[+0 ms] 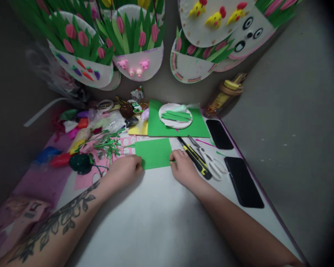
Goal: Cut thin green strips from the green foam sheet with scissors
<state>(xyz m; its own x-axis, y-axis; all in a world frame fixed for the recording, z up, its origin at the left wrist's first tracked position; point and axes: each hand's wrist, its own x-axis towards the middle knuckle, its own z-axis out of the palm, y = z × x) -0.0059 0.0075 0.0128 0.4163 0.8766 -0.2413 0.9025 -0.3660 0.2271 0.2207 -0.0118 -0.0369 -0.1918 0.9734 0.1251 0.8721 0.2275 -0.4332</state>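
A small green sheet of paper (155, 152) lies between my two hands on the white tabletop. My left hand (130, 165) has its fingers curled in at the lower left edge of the sheet. At the right edge, my right hand (180, 165) grips the paper with bent fingers. Just right of that hand are a yellow-and-black utility knife (196, 160) and scissors with white handles (211, 163). Behind the sheet, a white paper plate (169, 125) with cut green strips (176, 116) rests on a larger green sheet (154, 124).
Two black phones (219, 134) lie along the right edge. Green tinsel-like strips (108, 146), a dark green yarn ball (80, 163) and colourful clay packets (79, 146) crowd the left. A cup with a yellow lid (224, 97) stands behind. Paper-plate tulip crafts (139, 59) hang on the wall.
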